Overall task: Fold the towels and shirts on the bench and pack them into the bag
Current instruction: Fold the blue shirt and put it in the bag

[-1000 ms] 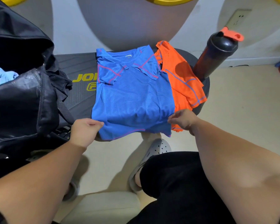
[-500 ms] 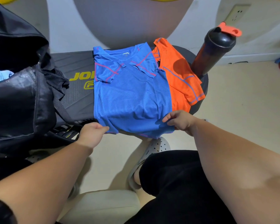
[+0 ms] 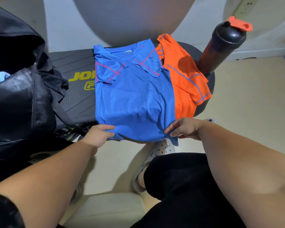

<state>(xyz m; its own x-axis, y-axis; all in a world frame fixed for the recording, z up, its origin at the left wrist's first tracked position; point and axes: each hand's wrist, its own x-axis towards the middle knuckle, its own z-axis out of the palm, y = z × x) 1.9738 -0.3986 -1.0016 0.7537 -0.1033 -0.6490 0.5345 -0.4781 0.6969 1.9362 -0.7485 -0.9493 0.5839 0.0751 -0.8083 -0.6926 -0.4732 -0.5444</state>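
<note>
Blue hem cloth sat pinched in the fingers (image 3: 108, 127) of the left hand (image 3: 97, 136) and right hand (image 3: 186, 130), the left having slid inward within the last second. The blue shirt (image 3: 135, 96) lay sleeves-in on the surface (image 3: 76, 99) beside the bag (image 3: 20, 99), seemingly ready for its upward fold.

- The blue shirt (image 3: 135, 97) shows a mesh texture with pink-red seam lines.
- The orange shirt (image 3: 184, 76) carries blue seam lines.
- The bench (image 3: 77, 96) is black with yellow lettering.
- The bottle (image 3: 220, 46) is black with an orange cap.
- The bag (image 3: 18, 99) is black.
</note>
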